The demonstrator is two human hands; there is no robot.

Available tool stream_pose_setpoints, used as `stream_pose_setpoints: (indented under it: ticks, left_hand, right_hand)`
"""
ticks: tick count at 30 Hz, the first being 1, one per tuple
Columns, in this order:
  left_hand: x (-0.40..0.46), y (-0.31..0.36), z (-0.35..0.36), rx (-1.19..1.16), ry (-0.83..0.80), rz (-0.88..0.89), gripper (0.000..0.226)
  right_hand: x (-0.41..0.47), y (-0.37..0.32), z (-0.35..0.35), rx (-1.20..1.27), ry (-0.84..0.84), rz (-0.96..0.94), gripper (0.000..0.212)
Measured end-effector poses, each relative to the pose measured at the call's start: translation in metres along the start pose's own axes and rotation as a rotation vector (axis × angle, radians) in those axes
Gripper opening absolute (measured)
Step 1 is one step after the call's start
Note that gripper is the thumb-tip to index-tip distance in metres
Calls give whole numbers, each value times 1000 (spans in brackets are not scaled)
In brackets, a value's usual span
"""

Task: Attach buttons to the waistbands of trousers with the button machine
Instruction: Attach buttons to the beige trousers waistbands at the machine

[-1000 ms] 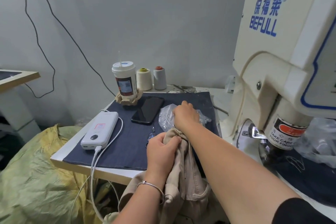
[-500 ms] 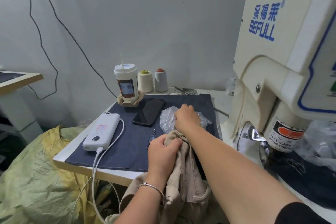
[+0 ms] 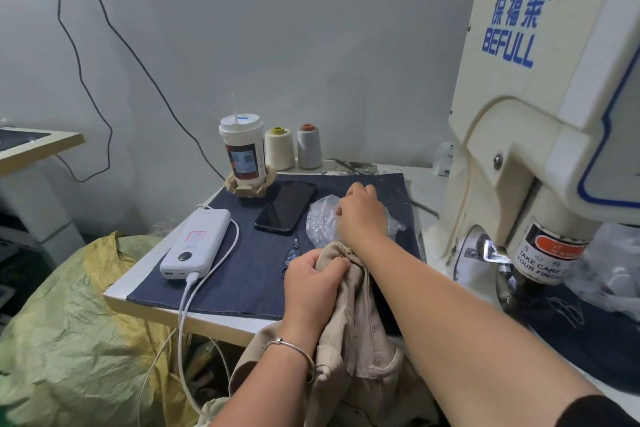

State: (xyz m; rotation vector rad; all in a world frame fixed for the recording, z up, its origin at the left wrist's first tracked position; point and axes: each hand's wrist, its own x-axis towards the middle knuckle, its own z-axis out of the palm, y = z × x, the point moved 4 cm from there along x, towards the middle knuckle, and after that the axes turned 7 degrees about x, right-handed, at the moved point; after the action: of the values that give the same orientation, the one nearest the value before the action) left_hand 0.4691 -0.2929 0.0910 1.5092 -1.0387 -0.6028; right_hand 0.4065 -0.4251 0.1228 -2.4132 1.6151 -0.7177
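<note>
The left hand [image 3: 313, 279] is gripping the bunched beige cotton trousers [image 3: 349, 329] at the table's near edge while the right hand [image 3: 360, 215], fingers curled, is reaching into the crinkled clear plastic bag [image 3: 320, 220] just beyond.

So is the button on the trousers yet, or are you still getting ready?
Still getting ready. No button shows on the beige trousers. The left hand grips the bunched top of them at the table edge. The right hand reaches into the clear plastic bag, probably for a button; its contents are too small to tell. Left to do: carry the cloth to the button machine and press one on.
</note>
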Motion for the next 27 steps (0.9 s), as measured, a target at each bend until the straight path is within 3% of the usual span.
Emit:
stream_pose_setpoints:
  ticks: [4,9,22,27]
  left_hand:
    - [2,-3,0,37,9,4,20]
    - [0,-2,0,65,17,-3,21]
    - [-3,1,2,222,34,-25,26]
    - [-1,-1,1,242,20,-28,21]
  right_hand:
    - [-16,2,-26,271,181,67,15]
    - [-50,2,-49,558,246,236,14]
    - [-205,8,-100,670,28,111,4]
    - [-252,38,-133,663,71,52,7]
